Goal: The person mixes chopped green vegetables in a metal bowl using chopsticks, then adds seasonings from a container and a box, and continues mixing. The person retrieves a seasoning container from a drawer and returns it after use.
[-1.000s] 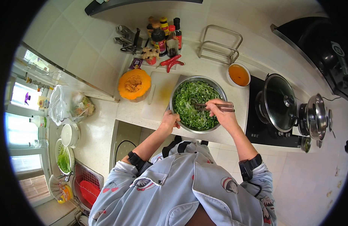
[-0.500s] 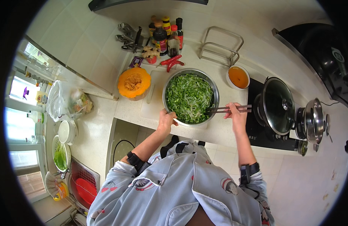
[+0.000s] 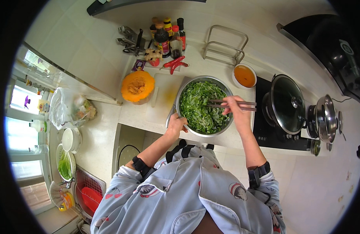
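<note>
A steel mixing bowl point(image 3: 226, 124) full of chopped greens point(image 3: 201, 111) stands on the counter in front of me. My left hand point(image 3: 176, 124) is closed on the bowl's near-left rim. In my right hand point(image 3: 238, 111) is a pair of dark chopsticks point(image 3: 246, 106), whose tips are down among the greens near the middle of the bowl. A cleaver's flat blade point(image 3: 171, 116) shows at the bowl's left side, partly covered by the bowl. Behind it lies a white cutting board point(image 3: 164, 87).
A halved pumpkin point(image 3: 137, 87), red chilies point(image 3: 175, 64) and sauce bottles point(image 3: 162, 41) stand at the back left. Behind the bowl on the right are a metal rack point(image 3: 226, 43) and a bowl of orange liquid point(image 3: 244, 76). A lidded pan point(image 3: 286, 105) sits on the black stove.
The bowl has shifted slightly right, uncovering part of the cleaver. My right hand has moved up and left with the chopsticks, bringing their tips deeper into the bowl's middle.
</note>
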Demonstrator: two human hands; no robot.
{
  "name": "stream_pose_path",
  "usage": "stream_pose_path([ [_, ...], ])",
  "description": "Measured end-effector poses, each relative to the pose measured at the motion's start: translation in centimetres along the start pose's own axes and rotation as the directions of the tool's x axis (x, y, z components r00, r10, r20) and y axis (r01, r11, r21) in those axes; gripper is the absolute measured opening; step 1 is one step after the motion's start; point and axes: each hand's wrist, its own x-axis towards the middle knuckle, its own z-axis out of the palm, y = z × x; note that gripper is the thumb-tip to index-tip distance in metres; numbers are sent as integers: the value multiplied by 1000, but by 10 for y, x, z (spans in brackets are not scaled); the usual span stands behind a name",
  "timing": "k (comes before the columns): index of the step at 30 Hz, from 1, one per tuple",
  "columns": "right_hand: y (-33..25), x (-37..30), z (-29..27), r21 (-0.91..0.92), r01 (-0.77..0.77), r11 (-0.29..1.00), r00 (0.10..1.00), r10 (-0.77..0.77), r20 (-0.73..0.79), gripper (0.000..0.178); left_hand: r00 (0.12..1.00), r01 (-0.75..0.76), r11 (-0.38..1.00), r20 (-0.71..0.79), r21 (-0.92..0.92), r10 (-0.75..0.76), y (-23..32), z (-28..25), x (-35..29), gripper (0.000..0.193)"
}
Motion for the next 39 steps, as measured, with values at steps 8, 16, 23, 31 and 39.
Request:
stream_pose_path([
  [8, -9, 6, -9, -230, -70, 971, 996, 57, -62, 19, 995, 75, 993, -66, -89, -81, -2, -9, 2, 18],
  [16, -16, -9, 4, -387, -97, 917, 976, 163, 142, 14, 997, 72, 996, -20, -59, -73, -5, -11, -3, 22],
  [23, -30, 6, -51, -291, 104, 951, 994, -109, 0, 28, 999, 33, 999, 1, -43, -33, -1, -23, -6, 17],
  [31, -6, 4, -10, -305, -9, 952, 992, 46, 114, 27, 998, 65, 998, 1, 10, -65, -10, -17, -5, 18],
  [39, -32, 18, -33, -320, 84, 944, 993, -51, 108, 28, 991, 131, 990, 5, 44, -132, 1, -28, -5, 28],
])
